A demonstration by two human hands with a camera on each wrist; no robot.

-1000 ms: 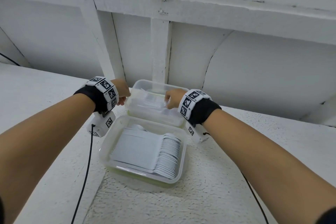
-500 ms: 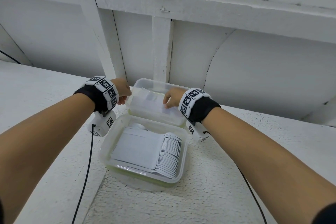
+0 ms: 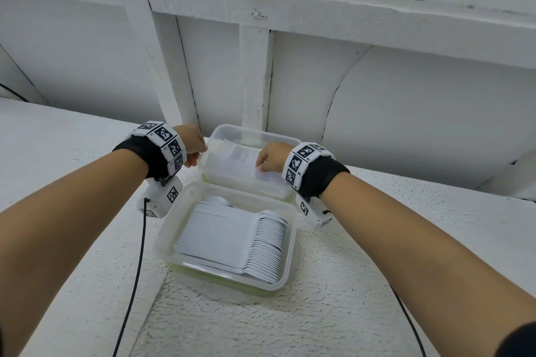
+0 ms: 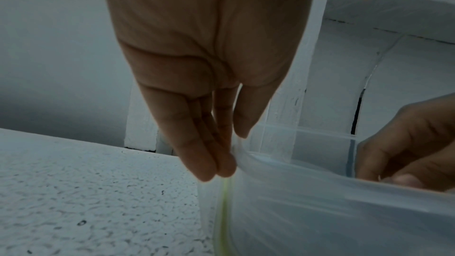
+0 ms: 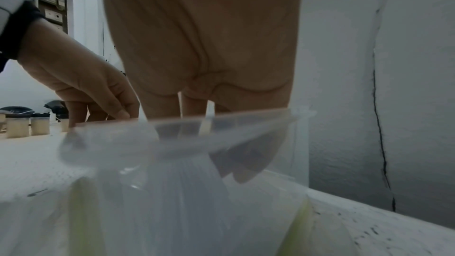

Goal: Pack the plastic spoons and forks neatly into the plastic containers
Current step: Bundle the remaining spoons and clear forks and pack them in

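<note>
Fingers (image 4: 222,163) pinch far container (image 3: 232,136) rim.

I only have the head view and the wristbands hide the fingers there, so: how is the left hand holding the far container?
Observer: In the left wrist view, the left hand pinches the far container at its left corner. The fingers lie straight down the outside wall and the thumb is at the rim.
Operator: And the right fingers?
Observer: In the right wrist view, the right hand reaches over the rim. Its fingers show through the clear wall, down at the white cutlery. I cannot tell whether they grip any.
Operator: Anything outside my frame?
Observer: What look like small jars stand in a row beyond the left hand.
</note>
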